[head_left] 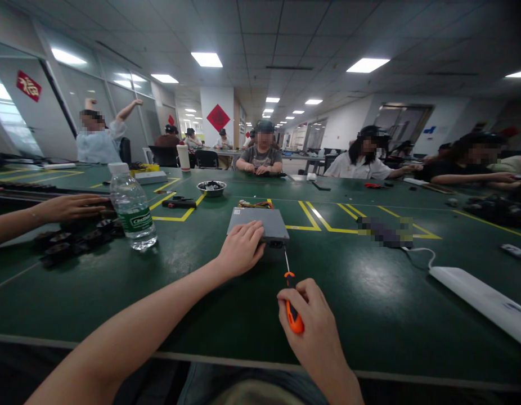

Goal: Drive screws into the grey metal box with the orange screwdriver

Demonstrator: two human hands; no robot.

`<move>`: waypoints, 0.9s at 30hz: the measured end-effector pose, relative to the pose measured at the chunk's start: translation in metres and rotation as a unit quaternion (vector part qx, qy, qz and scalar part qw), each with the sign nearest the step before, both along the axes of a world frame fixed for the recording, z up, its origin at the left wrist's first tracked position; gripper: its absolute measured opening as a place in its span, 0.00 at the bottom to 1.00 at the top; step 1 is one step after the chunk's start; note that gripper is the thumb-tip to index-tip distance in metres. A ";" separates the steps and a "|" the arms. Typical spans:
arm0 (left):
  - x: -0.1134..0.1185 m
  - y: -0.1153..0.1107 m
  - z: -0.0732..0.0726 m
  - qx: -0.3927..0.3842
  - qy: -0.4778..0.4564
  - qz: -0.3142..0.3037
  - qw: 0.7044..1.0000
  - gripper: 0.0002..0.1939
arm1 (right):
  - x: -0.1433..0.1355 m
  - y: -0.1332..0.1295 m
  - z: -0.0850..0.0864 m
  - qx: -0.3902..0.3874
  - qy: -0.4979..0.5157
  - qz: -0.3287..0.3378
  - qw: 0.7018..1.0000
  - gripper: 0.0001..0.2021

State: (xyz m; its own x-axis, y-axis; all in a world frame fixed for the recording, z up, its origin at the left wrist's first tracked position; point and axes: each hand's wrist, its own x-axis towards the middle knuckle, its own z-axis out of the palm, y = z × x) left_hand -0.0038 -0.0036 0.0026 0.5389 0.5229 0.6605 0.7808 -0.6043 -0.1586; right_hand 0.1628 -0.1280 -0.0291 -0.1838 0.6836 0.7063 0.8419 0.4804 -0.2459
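Note:
A grey metal computer power supply (pixel 266 220) lies on the green table, with a bundle of coloured wires (pixel 254 205) at its far side. My left hand (pixel 242 247) grips it from the left, its fingers over the top and its thumb at the near side. In my right hand (pixel 309 315) is a screwdriver (pixel 292 301) with an orange and black handle. Its thin shaft points away from me, and the tip meets the supply's near right corner, by the power socket (pixel 276 244). The screw itself is too small to make out.
A water bottle (pixel 133 211) stands left, near another person's hand (pixel 70 207) and dark parts (pixel 62 244). Farther back are a metal bowl (pixel 211 188) of small pieces and a black tool (pixel 179 202). A white power strip (pixel 484 301) lies right. People sit across the table.

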 end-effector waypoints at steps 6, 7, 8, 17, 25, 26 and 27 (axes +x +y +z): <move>0.000 0.000 0.000 0.000 0.000 0.004 1.000 0.17 | -0.003 0.000 0.000 0.004 -0.022 0.006 1.000 0.04; 0.000 0.000 -0.001 0.000 0.001 0.004 1.000 0.17 | -0.003 0.000 0.000 0.008 -0.023 0.004 1.000 0.04; 0.000 0.000 -0.001 0.001 0.002 0.004 1.000 0.17 | -0.003 0.000 0.000 0.010 -0.025 0.003 1.000 0.04; 0.000 0.002 -0.002 0.003 0.000 0.000 1.000 0.17 | -0.004 0.000 -0.002 0.005 -0.011 0.003 1.000 0.04; 0.000 0.002 -0.002 0.012 -0.004 -0.005 1.000 0.16 | -0.005 -0.002 0.001 0.009 0.018 0.032 0.999 0.06; 0.000 0.002 -0.002 0.012 -0.004 -0.004 1.000 0.16 | -0.005 -0.003 0.001 0.011 0.020 0.034 0.999 0.06; 0.000 0.002 -0.002 0.012 -0.004 -0.003 1.000 0.16 | -0.005 -0.003 0.002 0.015 0.022 0.035 0.999 0.06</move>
State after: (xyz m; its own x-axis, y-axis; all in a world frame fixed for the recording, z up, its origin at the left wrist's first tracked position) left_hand -0.0035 -0.0015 0.0002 0.5371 0.5027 0.6774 0.7779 -0.6057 -0.1673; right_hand 0.1581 -0.1306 -0.0272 -0.1992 0.6488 0.7344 0.7951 0.5451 -0.2659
